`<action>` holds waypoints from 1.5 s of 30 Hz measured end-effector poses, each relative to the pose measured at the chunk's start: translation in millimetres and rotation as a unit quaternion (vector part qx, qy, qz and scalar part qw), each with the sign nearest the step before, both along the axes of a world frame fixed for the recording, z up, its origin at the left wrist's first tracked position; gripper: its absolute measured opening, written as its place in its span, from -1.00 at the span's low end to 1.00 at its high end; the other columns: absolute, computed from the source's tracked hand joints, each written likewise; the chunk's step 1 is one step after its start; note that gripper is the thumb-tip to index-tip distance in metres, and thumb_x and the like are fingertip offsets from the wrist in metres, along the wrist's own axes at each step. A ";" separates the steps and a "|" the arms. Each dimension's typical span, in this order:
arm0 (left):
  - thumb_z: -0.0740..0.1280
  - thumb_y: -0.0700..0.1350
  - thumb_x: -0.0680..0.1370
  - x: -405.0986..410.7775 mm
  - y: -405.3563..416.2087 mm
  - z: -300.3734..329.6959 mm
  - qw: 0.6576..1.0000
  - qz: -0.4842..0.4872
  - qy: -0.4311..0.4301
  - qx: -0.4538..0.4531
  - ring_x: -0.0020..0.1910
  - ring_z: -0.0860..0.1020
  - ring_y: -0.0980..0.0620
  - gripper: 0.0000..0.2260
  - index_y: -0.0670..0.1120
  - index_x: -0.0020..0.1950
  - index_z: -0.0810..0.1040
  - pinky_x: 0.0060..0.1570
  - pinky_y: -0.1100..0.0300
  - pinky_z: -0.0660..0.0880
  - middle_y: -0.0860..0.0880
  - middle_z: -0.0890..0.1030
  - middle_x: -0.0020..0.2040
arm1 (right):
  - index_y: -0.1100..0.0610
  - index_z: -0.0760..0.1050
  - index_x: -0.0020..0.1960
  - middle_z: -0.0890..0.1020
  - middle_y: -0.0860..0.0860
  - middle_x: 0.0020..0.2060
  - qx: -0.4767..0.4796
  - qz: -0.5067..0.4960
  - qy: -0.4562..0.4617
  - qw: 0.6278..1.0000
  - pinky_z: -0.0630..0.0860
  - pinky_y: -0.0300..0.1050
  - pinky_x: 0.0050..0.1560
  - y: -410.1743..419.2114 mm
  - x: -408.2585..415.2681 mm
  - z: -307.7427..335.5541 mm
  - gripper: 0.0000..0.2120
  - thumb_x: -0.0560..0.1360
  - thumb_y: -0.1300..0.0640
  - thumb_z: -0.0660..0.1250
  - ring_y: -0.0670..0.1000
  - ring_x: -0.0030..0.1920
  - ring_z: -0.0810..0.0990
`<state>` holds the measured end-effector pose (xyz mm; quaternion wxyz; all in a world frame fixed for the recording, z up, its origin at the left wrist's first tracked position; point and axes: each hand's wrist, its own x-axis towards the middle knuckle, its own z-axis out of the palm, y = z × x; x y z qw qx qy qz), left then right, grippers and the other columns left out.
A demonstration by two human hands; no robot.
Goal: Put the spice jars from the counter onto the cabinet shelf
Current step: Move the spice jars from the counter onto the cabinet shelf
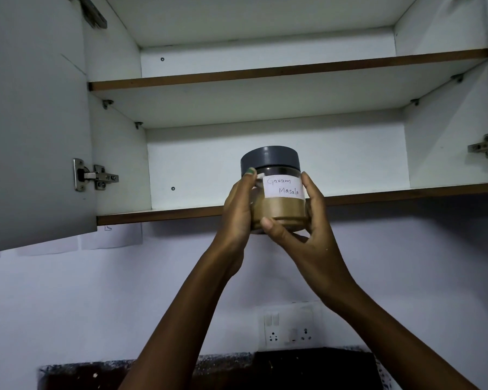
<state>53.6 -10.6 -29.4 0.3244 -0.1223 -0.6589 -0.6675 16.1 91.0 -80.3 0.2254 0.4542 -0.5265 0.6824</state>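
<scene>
A clear spice jar [276, 205] with a dark grey lid, brown powder and a white label reading "Garam Masala" is held up in front of the lower cabinet shelf [164, 214]. My left hand [238, 206] grips its left side and my right hand [307, 235] holds its right side and base. The jar's bottom hangs just below the shelf's brown front edge, in front of it. Nothing stands on the visible part of the lower shelf. The upper shelf [209, 77] is seen from below.
The cabinet's left door [31, 122] stands open, with hinges on both sides. Below the cabinet is a pale wall with a white switch and socket plate [290, 325]. A dark speckled counter edge [209, 370] runs along the bottom.
</scene>
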 end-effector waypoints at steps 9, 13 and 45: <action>0.05 0.08 0.65 -1.6 -15.2 -1.6 1.000 0.018 0.018 0.010 0.14 0.60 -0.04 -0.69 0.04 0.11 0.55 -0.01 0.15 0.56 -0.05 0.65 0.11 | -0.06 0.04 0.51 0.25 -0.10 0.37 -0.005 -0.141 0.071 0.987 0.45 0.09 0.28 -22.4 -1.1 -2.4 -0.13 0.37 0.09 0.49 -0.09 0.40 0.28; 0.04 0.06 0.65 1.7 -21.8 -1.0 0.999 0.023 0.033 -0.001 0.09 0.61 0.02 -0.70 0.04 0.15 0.53 -0.06 0.20 0.57 -0.01 0.66 0.07 | -0.05 0.04 0.51 0.25 -0.13 0.35 -0.007 -0.146 0.082 0.986 0.44 0.02 0.31 -28.6 0.8 -2.5 -0.14 0.38 0.09 0.48 -0.13 0.40 0.26; 0.30 0.01 0.55 16.6 -224.7 0.1 0.864 0.466 0.111 -0.154 0.20 0.47 -0.02 -0.43 -0.06 0.51 0.19 0.06 0.23 0.47 -0.14 0.32 0.35 | 0.18 -0.08 0.52 0.16 0.14 0.48 0.113 -0.246 0.231 0.934 0.13 0.06 0.43 -270.8 -6.1 41.9 -0.28 0.52 0.10 0.26 0.07 0.47 0.17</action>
